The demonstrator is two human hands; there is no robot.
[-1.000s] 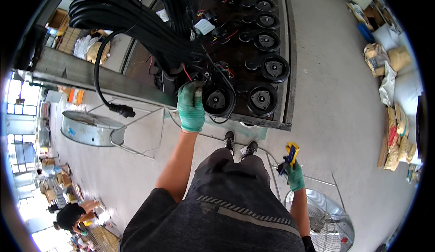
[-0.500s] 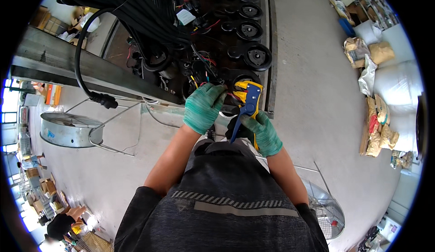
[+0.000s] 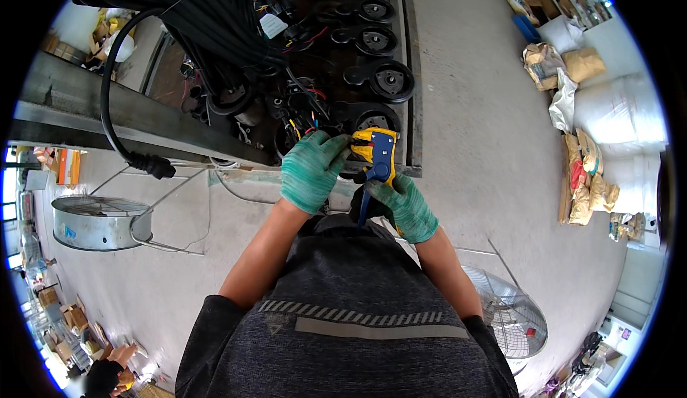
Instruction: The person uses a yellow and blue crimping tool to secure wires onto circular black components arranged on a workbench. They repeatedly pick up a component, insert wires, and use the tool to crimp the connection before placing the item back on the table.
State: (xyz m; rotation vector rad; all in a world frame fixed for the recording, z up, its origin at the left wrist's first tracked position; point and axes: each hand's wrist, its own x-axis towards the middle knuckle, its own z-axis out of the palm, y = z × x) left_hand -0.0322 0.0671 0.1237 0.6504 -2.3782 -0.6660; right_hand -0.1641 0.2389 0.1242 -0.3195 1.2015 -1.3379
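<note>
My right hand (image 3: 409, 208), in a green glove with dark fingertips, grips a blue and yellow wire stripper (image 3: 381, 156). The tool's jaws point up and left over the near edge of the bench. Beside them is my left hand (image 3: 309, 175), gloved alike, its thumb and fingers pinched together on a thin wire that the fingertips mostly hide. Just beyond the left fingers, loose coloured wires (image 3: 313, 121) stick up from a dark assembly. A black round part with a rounded arm (image 3: 378, 119) lies behind the stripper.
More black wheel-like parts (image 3: 390, 81) line the bench's right side. A thick coil of black cable (image 3: 215, 22) hangs at upper left over a metal beam (image 3: 143, 108), its plug (image 3: 152, 165) dangling. Floor fans (image 3: 102, 222) stand left and lower right; sacks (image 3: 583, 176) lie at right.
The stripper's jaws have come closer to my left fingertips and the tool has turned slightly. The whole view has shifted a little, so the bench appears further left.
</note>
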